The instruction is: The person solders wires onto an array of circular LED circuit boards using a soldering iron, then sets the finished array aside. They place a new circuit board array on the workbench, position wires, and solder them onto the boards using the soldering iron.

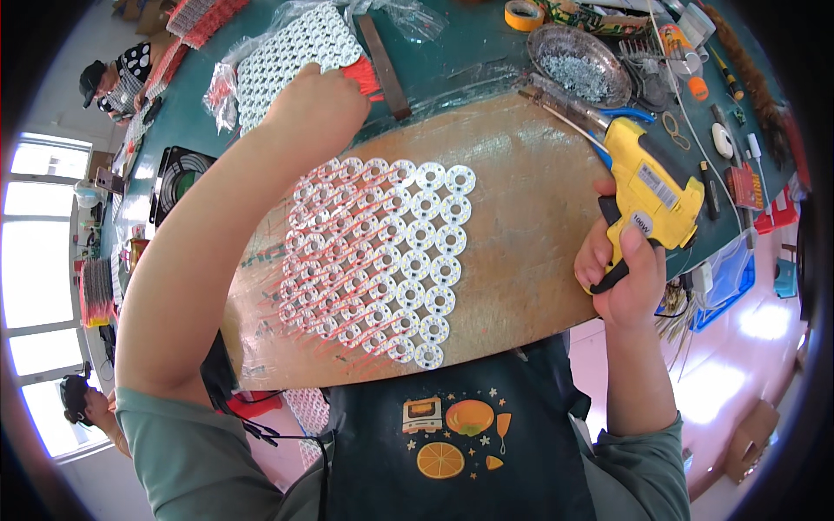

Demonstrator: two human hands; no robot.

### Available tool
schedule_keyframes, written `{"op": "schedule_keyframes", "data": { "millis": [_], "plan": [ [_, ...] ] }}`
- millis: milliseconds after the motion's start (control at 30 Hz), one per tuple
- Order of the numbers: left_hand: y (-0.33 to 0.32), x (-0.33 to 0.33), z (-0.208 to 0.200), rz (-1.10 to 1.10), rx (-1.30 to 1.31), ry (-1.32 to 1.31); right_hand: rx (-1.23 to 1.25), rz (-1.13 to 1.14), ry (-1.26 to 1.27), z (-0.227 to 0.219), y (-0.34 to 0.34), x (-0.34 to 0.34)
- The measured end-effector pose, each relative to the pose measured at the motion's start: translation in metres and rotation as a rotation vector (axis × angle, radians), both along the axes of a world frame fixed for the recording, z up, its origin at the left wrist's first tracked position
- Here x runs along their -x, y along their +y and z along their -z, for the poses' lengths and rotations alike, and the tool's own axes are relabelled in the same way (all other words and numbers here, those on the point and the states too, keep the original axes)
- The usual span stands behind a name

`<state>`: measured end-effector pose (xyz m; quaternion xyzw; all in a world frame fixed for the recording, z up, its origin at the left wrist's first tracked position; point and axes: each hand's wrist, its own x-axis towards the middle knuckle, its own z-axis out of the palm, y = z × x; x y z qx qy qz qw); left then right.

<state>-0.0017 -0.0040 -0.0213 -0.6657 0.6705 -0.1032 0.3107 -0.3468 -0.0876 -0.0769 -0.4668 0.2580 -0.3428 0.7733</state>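
My right hand [627, 276] is wrapped round the grip of a yellow glue gun [651, 182] with a black trigger. Its nose points up and to the left, over the edge of the brown board. My left hand [326, 104] is closed, knuckles up, at the near edge of a stack of round white LED boards [300, 52] with red wires [360, 76] beside the fingers. The fingertips are hidden, so what they pinch cannot be made out. Between my arms, several joined rows of round LED boards [417, 234] lie on the brown board [521, 217], with red wires across their left part.
A dark metal bar [383, 65] lies beside the stack. Farther right are a metal dish of small pieces [580, 68], a roll of orange tape [524, 15] and assorted tools. A black fan [180, 178] stands at left. Another person [113, 82] sits at the far left.
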Motion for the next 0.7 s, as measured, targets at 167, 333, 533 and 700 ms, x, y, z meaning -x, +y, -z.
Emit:
{"op": "schedule_keyframes", "data": {
  "millis": [167,333,533,700],
  "plan": [
    [0.026,0.009,-0.008,0.064,0.338,0.230,0.011,-0.013,-0.025,0.004,-0.003,-0.001],
    [0.085,0.070,-0.012,0.007,0.529,0.591,0.084,-0.020,-0.006,0.004,-0.004,-0.001],
    [0.156,0.142,-0.003,-0.056,0.604,0.939,0.151,-0.039,-0.007,0.010,0.009,0.011],
    [0.183,0.166,0.016,-0.063,0.675,0.968,0.134,-0.284,0.113,0.006,0.065,0.040]
  ]
}}
